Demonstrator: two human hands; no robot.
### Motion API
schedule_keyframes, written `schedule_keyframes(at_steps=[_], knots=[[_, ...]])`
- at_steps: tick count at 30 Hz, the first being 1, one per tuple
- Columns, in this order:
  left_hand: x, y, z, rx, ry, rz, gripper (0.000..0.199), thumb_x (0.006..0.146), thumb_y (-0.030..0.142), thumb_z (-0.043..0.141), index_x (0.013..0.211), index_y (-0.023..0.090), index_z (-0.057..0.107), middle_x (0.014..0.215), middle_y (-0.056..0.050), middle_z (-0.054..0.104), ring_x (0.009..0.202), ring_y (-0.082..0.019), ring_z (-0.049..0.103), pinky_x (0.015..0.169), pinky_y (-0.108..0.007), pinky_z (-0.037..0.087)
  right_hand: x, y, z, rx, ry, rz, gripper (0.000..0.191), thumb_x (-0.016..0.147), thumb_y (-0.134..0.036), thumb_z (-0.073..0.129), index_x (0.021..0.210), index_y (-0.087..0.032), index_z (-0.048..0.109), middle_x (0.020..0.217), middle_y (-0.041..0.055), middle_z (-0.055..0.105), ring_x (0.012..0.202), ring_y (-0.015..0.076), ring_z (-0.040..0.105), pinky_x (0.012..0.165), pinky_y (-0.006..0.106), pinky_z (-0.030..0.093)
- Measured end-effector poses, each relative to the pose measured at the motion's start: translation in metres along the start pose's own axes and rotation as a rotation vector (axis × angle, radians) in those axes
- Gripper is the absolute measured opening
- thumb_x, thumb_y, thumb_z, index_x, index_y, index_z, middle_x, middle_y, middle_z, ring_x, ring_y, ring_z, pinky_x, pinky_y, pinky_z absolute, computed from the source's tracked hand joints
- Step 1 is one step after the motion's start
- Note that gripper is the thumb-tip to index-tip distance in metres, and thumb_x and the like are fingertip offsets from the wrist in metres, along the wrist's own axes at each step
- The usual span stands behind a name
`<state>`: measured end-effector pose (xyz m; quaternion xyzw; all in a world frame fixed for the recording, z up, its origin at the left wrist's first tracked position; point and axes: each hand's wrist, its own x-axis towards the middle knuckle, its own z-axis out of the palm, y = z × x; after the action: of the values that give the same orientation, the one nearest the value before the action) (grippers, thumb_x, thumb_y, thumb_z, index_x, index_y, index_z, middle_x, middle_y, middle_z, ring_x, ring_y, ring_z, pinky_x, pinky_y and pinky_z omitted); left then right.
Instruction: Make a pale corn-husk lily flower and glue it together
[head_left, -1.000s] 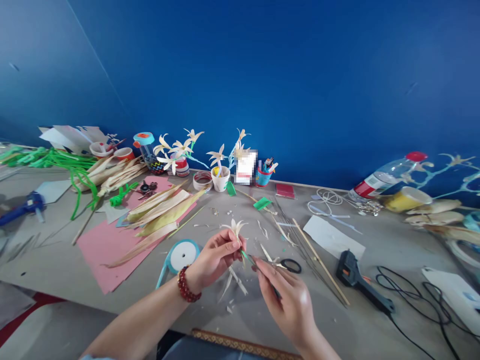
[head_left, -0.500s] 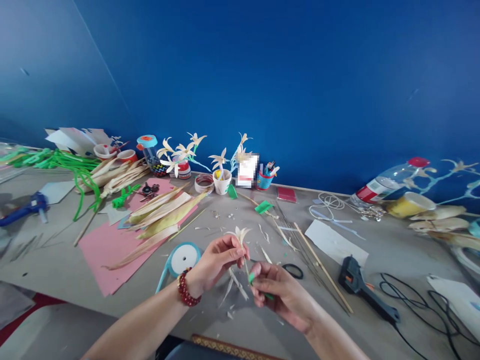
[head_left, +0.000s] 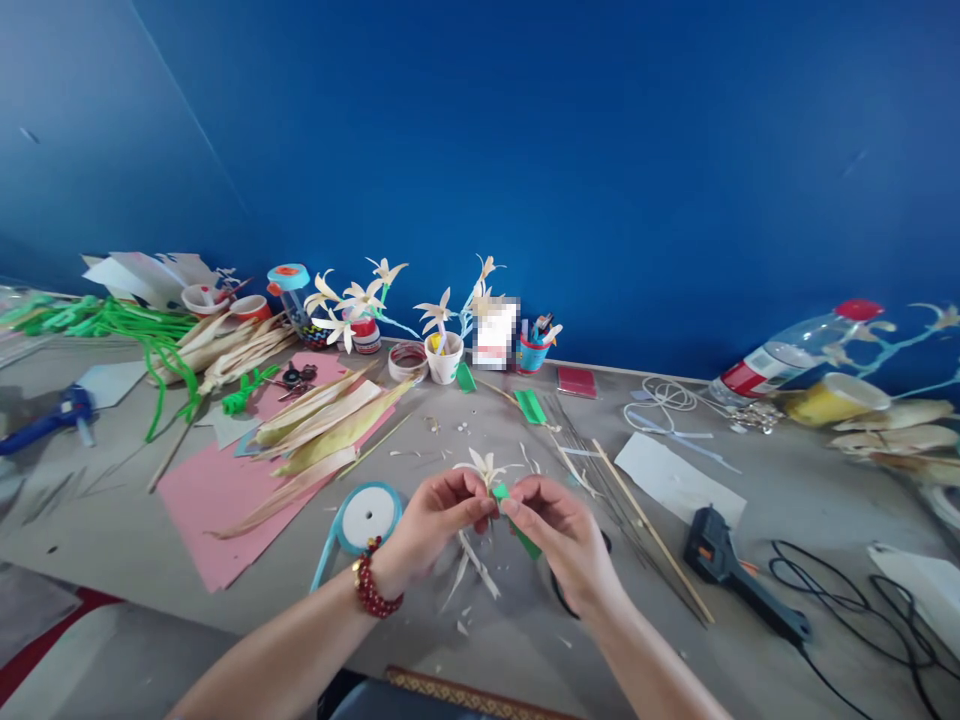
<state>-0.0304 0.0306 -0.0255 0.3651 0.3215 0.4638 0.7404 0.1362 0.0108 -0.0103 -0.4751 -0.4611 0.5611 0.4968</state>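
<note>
My left hand (head_left: 448,515), with a red bead bracelet at the wrist, pinches the stem of a pale husk flower (head_left: 486,468) just below its petals. My right hand (head_left: 559,530) is closed on a green strip (head_left: 527,536), whose upper end touches the stem beside my left fingertips. Both sets of fingertips nearly meet under the flower. A roll of light blue ribbon (head_left: 369,517) lies left of my left hand. Thin husk scraps (head_left: 477,568) are on the table below the flower.
A black glue gun (head_left: 739,580) with its cord lies at the right, near wires and a wooden stick (head_left: 652,530). Husks (head_left: 330,420) rest on pink paper (head_left: 217,500) at the left. Cups, husk flowers and a bottle (head_left: 795,350) stand along the blue wall.
My right hand has risen towards the flower head, bringing the green strip up beside my left fingertips. More of the strip now shows. The view has shifted slightly.
</note>
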Motion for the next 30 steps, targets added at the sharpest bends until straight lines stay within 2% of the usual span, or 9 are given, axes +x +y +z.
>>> schedule_keyframes(at_steps=[8, 16, 24, 30], knots=[[-0.001, 0.0, 0.002, 0.062, 0.007, -0.034, 0.026, 0.071, 0.032, 0.082, 0.07, 0.013, 0.065, 0.063, 0.0, 0.062, 0.057, -0.01, 0.057, 0.06, -0.022, 0.045, 0.001, 0.009, 0.004, 0.191, -0.006, -0.004, 0.026, 0.073, -0.039, 0.081, 0.078, -0.021, 0.063, 0.072, -0.0009, 0.061, 0.065, 0.0151, 0.057, 0.062, 0.027, 0.049], [-0.003, -0.001, 0.003, 0.034, 0.001, -0.06, 0.027, 0.07, 0.032, 0.083, 0.07, 0.013, 0.064, 0.062, 0.0, 0.063, 0.058, -0.011, 0.057, 0.061, -0.023, 0.045, -0.003, 0.016, 0.008, 0.283, -0.06, 0.041, 0.023, 0.077, -0.035, 0.078, 0.076, -0.021, 0.06, 0.073, -0.0015, 0.059, 0.066, 0.0152, 0.058, 0.066, 0.029, 0.052], [-0.004, 0.0, 0.006, 0.013, 0.012, -0.071, 0.029, 0.066, 0.031, 0.086, 0.069, 0.012, 0.064, 0.062, 0.0, 0.063, 0.058, -0.01, 0.057, 0.061, -0.023, 0.046, -0.002, 0.016, 0.012, 0.329, -0.046, -0.045, 0.02, 0.08, -0.027, 0.077, 0.073, -0.02, 0.06, 0.076, -0.0031, 0.054, 0.063, 0.0116, 0.057, 0.06, 0.024, 0.051], [-0.005, 0.004, 0.009, 0.017, 0.011, -0.076, 0.031, 0.065, 0.032, 0.086, 0.068, 0.012, 0.064, 0.062, 0.0, 0.063, 0.058, -0.01, 0.058, 0.061, -0.023, 0.047, -0.003, 0.019, 0.011, 0.33, -0.052, -0.058, 0.018, 0.082, -0.027, 0.075, 0.075, -0.02, 0.06, 0.078, -0.0028, 0.055, 0.063, 0.0116, 0.058, 0.06, 0.026, 0.054]])
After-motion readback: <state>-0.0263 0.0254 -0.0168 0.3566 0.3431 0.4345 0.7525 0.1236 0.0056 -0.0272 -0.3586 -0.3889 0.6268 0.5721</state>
